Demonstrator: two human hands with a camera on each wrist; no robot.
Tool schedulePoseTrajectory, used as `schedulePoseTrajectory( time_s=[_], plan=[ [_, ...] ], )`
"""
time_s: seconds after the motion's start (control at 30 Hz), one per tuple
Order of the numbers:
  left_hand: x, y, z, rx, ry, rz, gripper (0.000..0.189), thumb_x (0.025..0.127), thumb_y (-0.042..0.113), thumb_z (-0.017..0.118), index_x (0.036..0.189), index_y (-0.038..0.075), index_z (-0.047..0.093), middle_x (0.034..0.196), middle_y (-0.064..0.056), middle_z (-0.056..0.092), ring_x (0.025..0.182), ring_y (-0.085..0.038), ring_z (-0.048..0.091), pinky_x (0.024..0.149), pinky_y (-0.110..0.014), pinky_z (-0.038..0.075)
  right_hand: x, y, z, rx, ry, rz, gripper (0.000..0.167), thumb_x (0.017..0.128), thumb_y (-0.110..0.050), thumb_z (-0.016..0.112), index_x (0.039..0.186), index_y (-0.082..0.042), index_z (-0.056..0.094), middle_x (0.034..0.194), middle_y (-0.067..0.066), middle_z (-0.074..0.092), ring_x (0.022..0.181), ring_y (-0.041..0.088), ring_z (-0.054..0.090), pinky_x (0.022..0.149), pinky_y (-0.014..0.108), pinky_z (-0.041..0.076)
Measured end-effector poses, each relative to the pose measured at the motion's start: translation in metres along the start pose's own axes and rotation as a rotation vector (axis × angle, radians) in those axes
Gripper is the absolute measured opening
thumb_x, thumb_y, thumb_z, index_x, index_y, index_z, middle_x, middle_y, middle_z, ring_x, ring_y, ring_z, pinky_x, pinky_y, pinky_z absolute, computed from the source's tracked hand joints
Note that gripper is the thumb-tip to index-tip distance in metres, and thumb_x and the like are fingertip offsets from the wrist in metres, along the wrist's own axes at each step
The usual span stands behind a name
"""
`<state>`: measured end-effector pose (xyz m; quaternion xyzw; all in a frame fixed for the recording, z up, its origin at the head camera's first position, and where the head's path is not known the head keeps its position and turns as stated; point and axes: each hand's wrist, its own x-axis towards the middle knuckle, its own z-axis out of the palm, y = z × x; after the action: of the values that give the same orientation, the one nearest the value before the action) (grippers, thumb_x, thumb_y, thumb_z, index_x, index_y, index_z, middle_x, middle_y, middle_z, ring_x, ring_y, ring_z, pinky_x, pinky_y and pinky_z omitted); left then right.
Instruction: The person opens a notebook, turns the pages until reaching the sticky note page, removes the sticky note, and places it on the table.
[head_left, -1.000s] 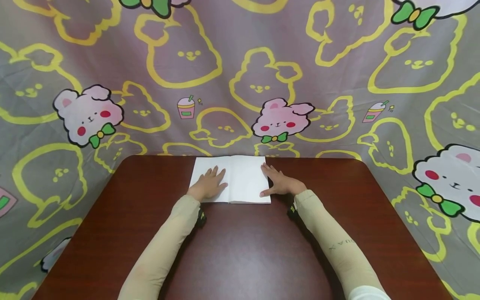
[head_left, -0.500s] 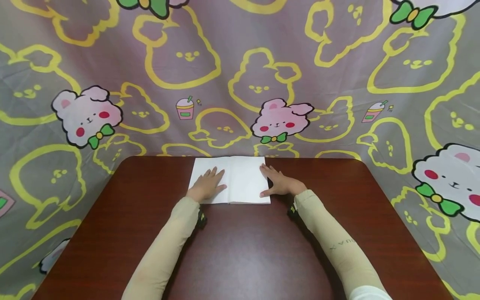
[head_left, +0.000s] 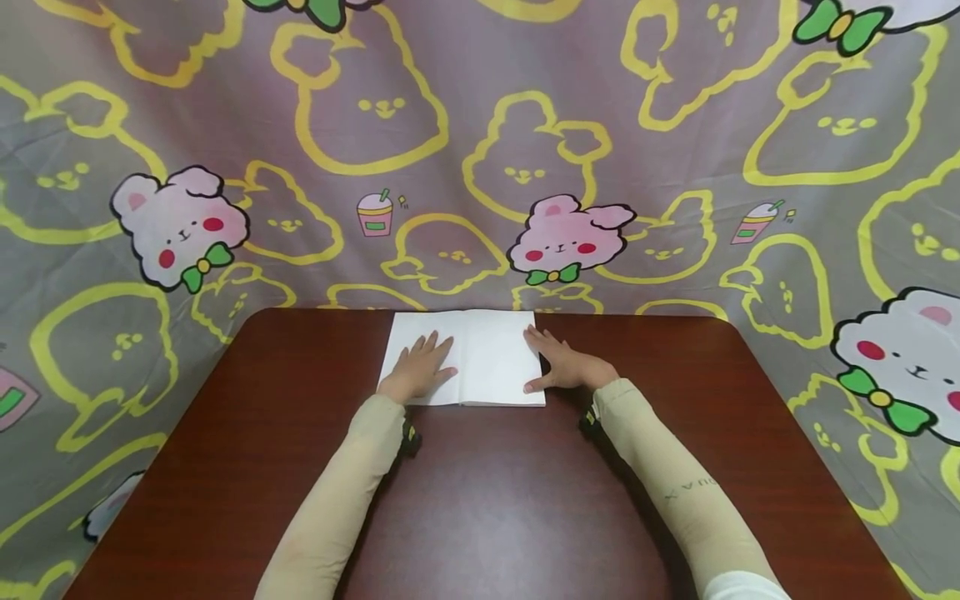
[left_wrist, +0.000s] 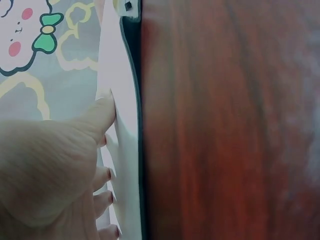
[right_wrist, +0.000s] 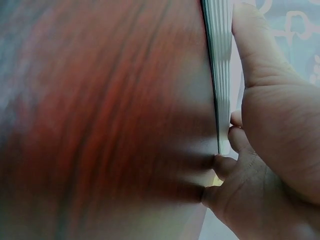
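Note:
An open notebook with blank white pages [head_left: 491, 358] lies flat at the far edge of the table, its fold running away from me. My left hand [head_left: 418, 368] rests on the left page with fingers spread and straight. In the left wrist view the thumb and fingertips touch the page [left_wrist: 127, 165], above a thin dark cover. My right hand [head_left: 566, 362] lies at the right edge of the notebook, thumb and index finger on the page. The right wrist view shows the stacked page edges [right_wrist: 220, 65] beside the thumb, with the lower fingers reaching the table.
The dark reddish-brown table [head_left: 480, 500] spreads toward me and to both sides. A grey curtain [head_left: 420, 75] with yellow outlines and cartoon rabbits hangs behind the table and along both sides. Dark straps sit under both sleeved wrists.
Both hands keep their places on the notebook. The head view has shifted slightly, so the whole scene sits a little further right.

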<state>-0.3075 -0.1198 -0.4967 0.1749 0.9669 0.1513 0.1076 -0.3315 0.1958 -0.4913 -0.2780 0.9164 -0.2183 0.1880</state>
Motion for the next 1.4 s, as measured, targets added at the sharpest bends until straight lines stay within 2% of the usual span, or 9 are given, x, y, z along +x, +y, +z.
schedulePoseTrajectory(
  time_s=[0.27,0.47,0.63,0.83,1.13,1.4],
  plan=[
    [0.003,0.000,0.001,-0.004,-0.003,-0.009,0.067,0.108,0.041,0.044,0.163,0.011,0.021,0.169,-0.021,0.009,0.155,-0.045,0.008,0.122,-0.065,0.008,-0.001,0.001,0.001,0.002,0.001,0.015,0.118,0.086,-0.048,0.078,0.163,-0.004,0.001,0.171,0.015,-0.004,0.156,0.041,-0.007,0.120,0.069,0.001],
    [-0.001,0.007,0.001,0.046,0.012,-0.024,0.064,0.108,0.041,0.043,0.162,0.011,0.025,0.168,-0.022,0.014,0.154,-0.045,0.014,0.122,-0.064,0.015,-0.002,0.000,0.000,0.007,0.003,0.013,0.117,0.086,-0.048,0.078,0.163,-0.003,0.002,0.171,0.016,-0.003,0.156,0.042,-0.006,0.120,0.070,0.001],
    [-0.007,0.017,0.000,0.096,0.028,0.054,0.057,0.109,0.031,0.043,0.159,0.004,0.033,0.164,-0.027,0.023,0.151,-0.048,0.023,0.121,-0.061,0.024,-0.003,-0.001,0.000,0.009,0.000,0.026,0.119,0.086,-0.049,0.079,0.163,-0.003,0.002,0.171,0.017,-0.003,0.156,0.043,-0.006,0.119,0.071,0.001],
    [-0.011,0.024,0.003,0.102,0.031,0.155,0.052,0.109,0.025,0.047,0.155,0.002,0.041,0.162,-0.025,0.030,0.150,-0.045,0.028,0.121,-0.058,0.026,-0.004,0.000,0.002,0.012,0.012,0.025,0.119,0.085,-0.050,0.079,0.163,-0.002,0.003,0.171,0.018,-0.002,0.155,0.045,-0.005,0.119,0.072,0.002],
    [-0.015,0.035,0.008,0.143,0.013,0.198,0.061,0.106,0.040,0.051,0.154,0.004,0.042,0.161,-0.021,0.035,0.150,-0.040,0.032,0.122,-0.056,0.026,-0.003,-0.001,0.004,0.000,0.013,0.020,0.119,0.085,-0.050,0.079,0.163,-0.001,0.004,0.171,0.019,-0.001,0.155,0.046,-0.004,0.119,0.071,0.004],
    [-0.018,0.043,0.008,0.155,-0.007,0.226,0.077,0.098,0.053,0.060,0.155,0.003,0.041,0.161,-0.022,0.035,0.150,-0.038,0.033,0.122,-0.056,0.026,-0.003,-0.004,0.003,0.000,0.018,0.019,0.118,0.086,-0.049,0.079,0.163,-0.001,0.004,0.171,0.019,0.000,0.155,0.046,-0.003,0.119,0.071,0.005]
  ],
)
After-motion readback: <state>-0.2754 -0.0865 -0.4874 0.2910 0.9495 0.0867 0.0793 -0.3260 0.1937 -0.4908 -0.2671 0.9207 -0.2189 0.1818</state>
